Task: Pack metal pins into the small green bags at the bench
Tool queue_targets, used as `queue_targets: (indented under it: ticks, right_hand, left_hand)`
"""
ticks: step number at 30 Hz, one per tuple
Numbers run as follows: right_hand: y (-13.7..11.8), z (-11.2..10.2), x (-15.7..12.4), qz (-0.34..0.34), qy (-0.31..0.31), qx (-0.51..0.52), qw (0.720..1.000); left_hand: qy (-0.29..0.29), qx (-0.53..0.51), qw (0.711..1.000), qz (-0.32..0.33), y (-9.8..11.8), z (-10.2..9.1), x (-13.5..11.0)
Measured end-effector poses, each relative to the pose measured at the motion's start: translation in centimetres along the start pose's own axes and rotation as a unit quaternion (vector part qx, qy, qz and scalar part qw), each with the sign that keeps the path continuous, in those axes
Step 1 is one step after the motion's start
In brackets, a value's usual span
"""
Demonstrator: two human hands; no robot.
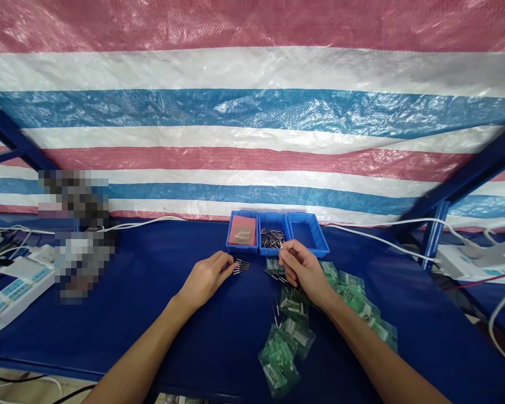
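My left hand is closed in a pinch, its fingertips at the near ends of several thin metal rods that fan out to the right. My right hand pinches a small thin metal rod, of which just the light tip shows above the fingers. Right behind this hand stands a blue bin with a heap of similar rods. Under and beside the right hand lie more loose rods and small clear packets with green and white contents; the hand partly hides them.
A left bin holds a pinkish sheet and a small packet; a third bin stands at right. Green packets lie beside my right forearm. Power strips and white cables flank the blue table. Striped sheeting hangs behind.
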State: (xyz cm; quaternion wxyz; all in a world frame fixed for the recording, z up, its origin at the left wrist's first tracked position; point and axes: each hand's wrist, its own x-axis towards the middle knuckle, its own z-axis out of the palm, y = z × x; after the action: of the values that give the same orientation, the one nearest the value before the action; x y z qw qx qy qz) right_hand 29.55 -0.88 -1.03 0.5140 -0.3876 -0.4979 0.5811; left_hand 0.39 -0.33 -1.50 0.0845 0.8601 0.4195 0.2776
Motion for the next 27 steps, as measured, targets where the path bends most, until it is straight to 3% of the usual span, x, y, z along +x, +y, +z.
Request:
queue_targets:
  ticks: [9,15,20,27]
  right_hand:
    - [1.0,0.0,-0.3,-0.045,0.006,-0.132,0.990]
    - [0.2,0.2,-0.1,0.015,0.000,-0.015,1.000]
    - [-0.9,0.0,-0.3,0.116,-0.062,0.105,0.986]
    - [-1.1,0.2,-0.2,0.097,-0.015,0.143,0.985]
  left_hand:
    - [0.020,0.035,0.999,-0.008,0.3,0.3,-0.1]
    - [0.003,0.014,1.000,0.008,0.6,0.4,-0.1]
    - [0.007,0.008,1.000,0.027,0.8,0.6,-0.1]
    - [-0.006,0.015,0.998,0.056,1.0,1.0,-0.2]
